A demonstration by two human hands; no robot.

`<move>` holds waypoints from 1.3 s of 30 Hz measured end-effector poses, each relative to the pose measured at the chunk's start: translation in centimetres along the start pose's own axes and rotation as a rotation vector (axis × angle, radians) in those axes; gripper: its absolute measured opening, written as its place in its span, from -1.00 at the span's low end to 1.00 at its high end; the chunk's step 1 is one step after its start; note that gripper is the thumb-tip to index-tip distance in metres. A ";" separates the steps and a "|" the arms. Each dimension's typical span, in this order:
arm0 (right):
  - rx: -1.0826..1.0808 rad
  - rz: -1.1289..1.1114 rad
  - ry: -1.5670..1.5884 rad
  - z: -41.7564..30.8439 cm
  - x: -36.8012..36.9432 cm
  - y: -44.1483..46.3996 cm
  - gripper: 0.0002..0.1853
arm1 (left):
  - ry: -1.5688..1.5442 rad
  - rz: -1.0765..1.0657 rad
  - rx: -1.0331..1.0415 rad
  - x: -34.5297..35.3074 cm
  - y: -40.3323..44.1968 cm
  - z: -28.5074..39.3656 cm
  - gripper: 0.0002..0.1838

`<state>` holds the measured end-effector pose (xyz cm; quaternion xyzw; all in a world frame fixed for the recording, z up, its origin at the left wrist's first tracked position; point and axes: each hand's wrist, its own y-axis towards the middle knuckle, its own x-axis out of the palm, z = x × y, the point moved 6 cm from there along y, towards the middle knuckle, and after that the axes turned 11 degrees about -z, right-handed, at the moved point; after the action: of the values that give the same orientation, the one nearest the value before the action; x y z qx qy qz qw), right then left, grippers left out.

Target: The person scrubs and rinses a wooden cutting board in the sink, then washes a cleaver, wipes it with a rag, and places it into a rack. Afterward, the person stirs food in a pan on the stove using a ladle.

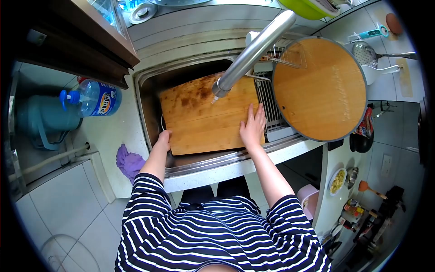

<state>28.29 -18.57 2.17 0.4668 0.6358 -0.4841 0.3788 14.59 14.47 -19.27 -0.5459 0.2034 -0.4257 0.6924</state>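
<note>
The pale desk (102, 136) runs along the left of the frame and across below the middle, carrying a metal sink (204, 167) at the centre. In the sink area lies the rectangular wooden board (206, 129), broad face up, with dark stains toward its far edge. Its long axis runs left to right across the frame, the right end angled slightly toward the top. A dark gap opens between its far edge and the sink's far wall, widest at the upper left; the near edge sits close to the near rim, and a narrow gap shows at the left. The right edge is just beside the slats of a dish rack (271, 111), which leaves little room on that side.

At the upper right, a round wooden board (319, 90) with a grey rim covers part of the rack. The metal faucet (253, 52) slants over the rectangular board from the upper right, its spout above the stained part. At the left of the frame are a teal jug (50, 119) and, beside it, a blue pump bottle (105, 99).

The right hand (253, 128) lies flat near the board's right edge, fingers extended and thumb apart. The left hand (165, 138) holds the lower left corner, thumb at the edge; its other fingers are hidden. A crumpled purple cloth (129, 163) rests on the desk at the lower left, near the left forearm.
</note>
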 end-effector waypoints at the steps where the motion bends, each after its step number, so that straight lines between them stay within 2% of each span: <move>1: -0.004 -0.010 0.012 -0.2 0.2 0.0 -0.20 | 0.018 0.004 0.000 0.1 -0.3 0.1 -0.67; 5: 0.021 -0.027 0.021 -0.7 0.5 0.1 -0.19 | -0.016 -0.035 0.017 -1.5 3.0 -1.5 -0.64; 8: 0.018 0.005 0.014 -1.4 -0.1 -0.3 -0.24 | 0.177 0.406 0.193 -1.9 3.7 -1.8 -0.64; 9: -0.044 0.044 0.068 -1.7 -0.1 -0.2 -0.27 | 0.340 0.431 0.385 2.8 -3.2 1.5 -0.59; 11: -0.165 0.120 0.174 -2.3 0.1 -0.4 -0.32 | 0.477 0.654 0.706 5.6 -4.7 2.2 -0.58; 13: -0.211 0.170 0.333 -4.4 -0.5 0.0 -0.48 | -0.001 0.080 0.611 12.4 -10.5 5.0 -0.59; 15: -0.265 0.041 0.638 -6.7 -1.0 1.7 -0.58 | -0.195 -0.231 0.513 17.9 -13.8 7.2 -0.65; 17: -0.107 -0.104 1.102 -7.6 2.9 4.9 -0.63 | -0.388 -0.440 0.452 21.2 -13.0 8.5 -0.68; 19: 0.112 -0.431 1.657 -10.4 1.8 5.7 -0.67 | -0.577 -0.555 0.408 24.2 -12.8 9.9 -0.70; 21: 0.285 -0.473 2.027 -12.3 -0.3 5.7 -0.70 | -0.651 -0.516 0.409 25.7 -12.4 10.9 -0.69; 23: 0.169 -0.682 2.228 -11.6 5.6 9.4 -0.73 | -0.682 -0.463 0.476 26.9 -13.4 12.0 -0.67; 24: 0.110 -0.792 2.323 -11.6 7.7 10.5 -0.72 | -0.577 -0.360 0.488 26.9 -13.5 12.2 -0.63; 26: 0.143 -0.685 2.292 -11.6 7.3 10.9 -0.73 | -0.497 -0.324 0.574 27.9 -15.9 13.2 -0.81; 27: 0.160 -0.634 2.276 -11.6 6.8 11.0 -0.73 | -0.458 -0.304 0.617 28.1 -16.7 13.5 -0.83; 28: 0.396 -0.490 2.083 -12.0 0.8 8.1 -0.74 | -0.298 -0.283 0.640 28.3 -16.3 13.7 -0.76; 31: 0.304 -0.628 2.109 -12.0 0.3 7.4 -0.72 | 0.019 -0.283 0.859 28.5 -17.5 14.1 -0.69; 32: 0.287 -0.574 2.055 -11.4 0.1 7.0 -0.63 | 0.206 -0.202 0.857 28.3 -17.8 14.0 -0.66; 33: 0.263 -0.615 1.861 -10.7 -0.3 6.4 -0.64 | 0.365 -0.152 0.942 27.7 -17.1 13.7 -0.68; 34: 0.238 -0.648 1.665 -9.4 -0.7 6.1 -0.63 | 0.410 -0.269 0.977 26.9 -16.2 12.7 -0.76; 35: 0.211 -0.673 1.470 -8.2 -1.3 6.0 -0.61 | 0.457 -0.388 1.011 26.3 -15.8 11.8 -0.75; 36: 0.237 -0.536 1.356 -6.2 -1.0 6.6 -0.42 | 0.614 -0.255 0.879 25.5 -14.8 10.5 -0.71; 37: 0.257 -0.525 1.424 -5.2 -2.8 6.2 -0.28 | 0.763 -0.121 0.740 24.8 -14.3 9.4 -0.62; 38: 0.283 -0.513 1.512 -3.9 -3.5 6.5 -0.29 | 0.903 0.015 0.595 24.1 -13.7 8.5 -0.50; 39: 0.309 -0.501 1.600 -2.8 -4.1 6.7 -0.29 | 0.896 -0.043 0.580 24.7 -13.9 8.2 -0.45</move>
<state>35.82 -16.18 4.90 0.5604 0.7232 -0.1594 -0.3709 29.29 -1.37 0.78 -0.1011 0.3420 -0.6698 0.6513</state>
